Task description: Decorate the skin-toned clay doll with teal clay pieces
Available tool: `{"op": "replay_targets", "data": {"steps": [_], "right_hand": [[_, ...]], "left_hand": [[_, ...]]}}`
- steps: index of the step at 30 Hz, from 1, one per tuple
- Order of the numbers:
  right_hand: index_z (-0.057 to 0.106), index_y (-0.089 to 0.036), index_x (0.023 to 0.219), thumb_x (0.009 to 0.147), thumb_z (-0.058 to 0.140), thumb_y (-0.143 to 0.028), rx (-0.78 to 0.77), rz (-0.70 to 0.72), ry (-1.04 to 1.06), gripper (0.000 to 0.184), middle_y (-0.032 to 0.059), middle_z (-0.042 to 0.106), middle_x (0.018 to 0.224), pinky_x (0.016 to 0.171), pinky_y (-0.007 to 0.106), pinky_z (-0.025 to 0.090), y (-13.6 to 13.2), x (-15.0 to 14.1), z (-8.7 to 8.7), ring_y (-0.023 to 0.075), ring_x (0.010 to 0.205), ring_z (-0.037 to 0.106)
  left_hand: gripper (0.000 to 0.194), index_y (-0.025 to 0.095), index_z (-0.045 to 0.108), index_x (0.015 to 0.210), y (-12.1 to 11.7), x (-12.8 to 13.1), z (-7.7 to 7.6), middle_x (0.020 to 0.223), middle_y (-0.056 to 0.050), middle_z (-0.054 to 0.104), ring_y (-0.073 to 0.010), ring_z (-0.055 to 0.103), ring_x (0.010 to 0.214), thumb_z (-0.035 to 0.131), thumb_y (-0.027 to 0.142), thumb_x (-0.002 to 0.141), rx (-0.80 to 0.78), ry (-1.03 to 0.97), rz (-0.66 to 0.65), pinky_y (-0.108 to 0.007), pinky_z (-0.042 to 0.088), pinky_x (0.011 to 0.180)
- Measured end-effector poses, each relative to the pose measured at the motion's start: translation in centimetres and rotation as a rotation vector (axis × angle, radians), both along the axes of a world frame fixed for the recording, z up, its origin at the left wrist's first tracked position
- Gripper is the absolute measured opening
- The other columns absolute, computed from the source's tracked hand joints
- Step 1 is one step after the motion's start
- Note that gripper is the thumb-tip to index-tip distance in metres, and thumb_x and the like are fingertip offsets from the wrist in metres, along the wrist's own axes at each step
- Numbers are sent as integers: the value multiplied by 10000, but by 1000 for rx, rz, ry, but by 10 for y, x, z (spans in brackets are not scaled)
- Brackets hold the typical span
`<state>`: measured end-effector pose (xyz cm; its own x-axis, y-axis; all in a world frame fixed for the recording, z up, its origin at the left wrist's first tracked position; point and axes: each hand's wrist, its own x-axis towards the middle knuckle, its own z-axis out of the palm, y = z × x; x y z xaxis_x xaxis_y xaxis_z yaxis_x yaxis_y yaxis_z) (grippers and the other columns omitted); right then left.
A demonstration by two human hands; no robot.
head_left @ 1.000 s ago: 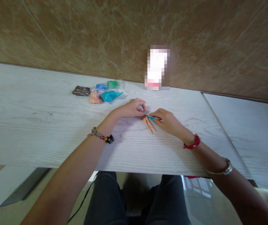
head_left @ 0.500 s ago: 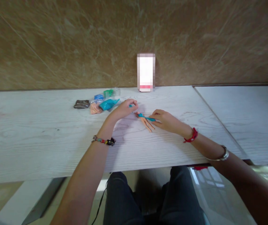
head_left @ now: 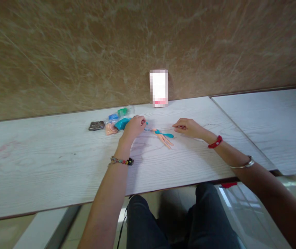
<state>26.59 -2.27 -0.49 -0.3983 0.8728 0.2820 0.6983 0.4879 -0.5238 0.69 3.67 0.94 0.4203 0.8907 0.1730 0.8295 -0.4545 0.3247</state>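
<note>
Between left hand (head_left: 136, 126) and right hand (head_left: 189, 128) — the figurine (head_left: 162, 137) lies.

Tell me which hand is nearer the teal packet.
Left. The left hand overlaps the right end of the teal packet in this view; the right hand is farther right, past the small figure.

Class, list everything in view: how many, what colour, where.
figure: one, peach, between the hands
strip: one, teal, across the figure
packets: five; brown, peach, blue, green, teal; table's far left
blurred panel: one, white and pink, by the wall
wall: one, brown, behind
table: one, whitish, centre
red item: one, below table, right
cable: one, black, below table
bracelets: three; multicoloured left, red and silver right
legs: two, dark-trousered, below
left hand: one, nearest packets
right hand: one, right of figure
</note>
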Motion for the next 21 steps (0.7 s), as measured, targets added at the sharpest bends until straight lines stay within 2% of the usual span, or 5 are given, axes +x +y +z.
{"op": "replay_targets", "data": {"steps": [5,10,15,18,21], "right_hand": [[703,-141,893,786,574,-209,13,83,-1,181,78,660,832,632,249,466,-3,-12,-3,121,683,589],[704,-150,879,792,557,-188,33,30,-31,175,75,662,829,609,246,464,3,-7,-5,128,689,595],[704,-136,882,796,549,-186,48,20,-58,184,85,664,828,614,246,458,9,3,-4,133,699,591],[704,-135,884,804,536,-184,56,28,-66,192,82,660,825,609,243,451,10,5,-4,128,688,584],[707,-146,872,804,533,-194,60,34,-75,192,77,662,813,599,244,444,12,5,-5,129,674,576]], "left_hand": [[46,193,546,707,1,-5,-1,668,-16,576,-162,519,650,538,218,746,-114,-11,-28,-268,370,619],[153,208,467,622,-2,-4,0,621,-8,547,-161,492,604,551,257,740,-147,10,23,-267,333,567],[140,202,476,620,-4,-1,4,672,-29,582,-173,522,661,531,217,748,-167,38,22,-271,350,599],[138,185,524,722,-8,2,6,750,-61,601,-201,555,727,502,292,806,-151,59,103,-286,369,620],[258,157,544,969,-12,6,5,910,-99,617,-234,583,862,512,370,827,-106,123,205,-299,411,687]]}}
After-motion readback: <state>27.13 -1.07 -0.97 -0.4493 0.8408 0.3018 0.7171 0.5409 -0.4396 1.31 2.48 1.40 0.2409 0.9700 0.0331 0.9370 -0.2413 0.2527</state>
